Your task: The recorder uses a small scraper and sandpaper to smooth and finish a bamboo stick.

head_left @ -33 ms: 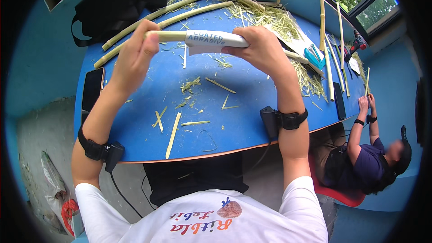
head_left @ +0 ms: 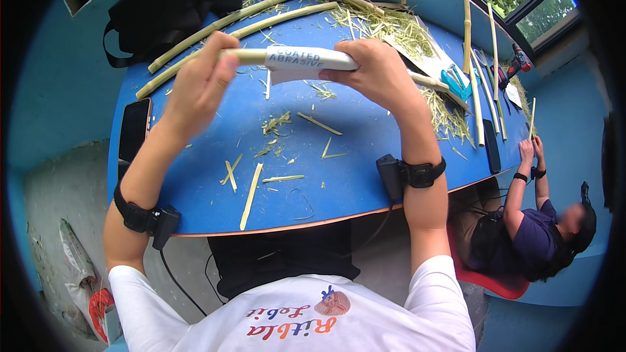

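My left hand (head_left: 205,81) is closed around the left part of a pale peeled stick (head_left: 251,57), held up above the blue table (head_left: 352,163). A sheet of sandpaper (head_left: 293,58), white printed backing outward, is folded around the stick's middle. My right hand (head_left: 375,68) closes over the right end of that sandpaper, thumb on top and fingers beneath. One flap of the sheet hangs loose below the stick. A stick end (head_left: 427,81) shows right of my right wrist; I cannot tell whether it belongs to the held stick.
Shavings (head_left: 417,36) heap at the back right, beside a teal-handled tool (head_left: 455,83) and several long sticks (head_left: 468,19). Loose slivers (head_left: 252,195) lie nearer. A phone (head_left: 135,129) is at left, a black bag (head_left: 163,16) behind. Another person (head_left: 541,228) sits at right.
The sandpaper has shifted very slightly left along with my right hand. My left hand has moved a touch, blurred. Both grips stay the same.
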